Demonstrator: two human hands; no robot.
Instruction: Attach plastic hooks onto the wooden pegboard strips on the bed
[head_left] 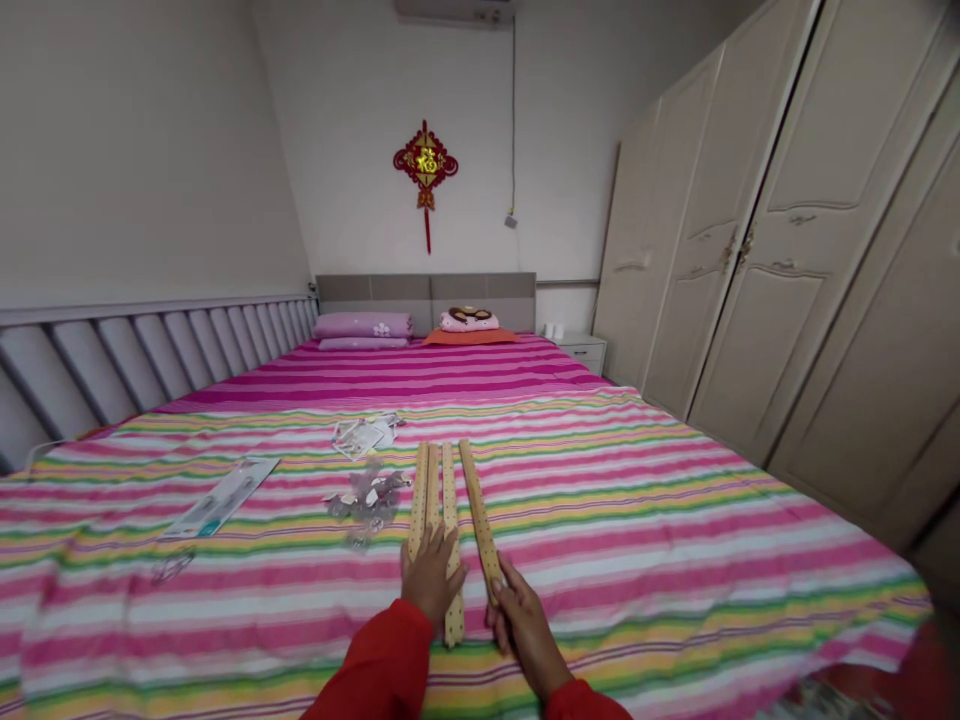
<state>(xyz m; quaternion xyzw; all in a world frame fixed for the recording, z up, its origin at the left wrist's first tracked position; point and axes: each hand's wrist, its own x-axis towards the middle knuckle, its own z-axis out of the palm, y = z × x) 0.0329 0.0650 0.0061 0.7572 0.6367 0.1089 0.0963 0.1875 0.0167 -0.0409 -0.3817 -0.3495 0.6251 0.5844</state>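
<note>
Left hand [429, 582] lies open on two strips [431, 490]; right hand [523, 622] grips a third strip [475, 500].

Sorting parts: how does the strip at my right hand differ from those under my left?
The single pale perforated wooden strip slants, near end at the right hand; the grouped pale perforated wooden strips lie straight, side by side, under the left hand. Shared: holes, colour.

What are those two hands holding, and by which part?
The left hand rests on the near end of the side-by-side wooden strips; the right hand pinches the lone strip at its near end.
</note>
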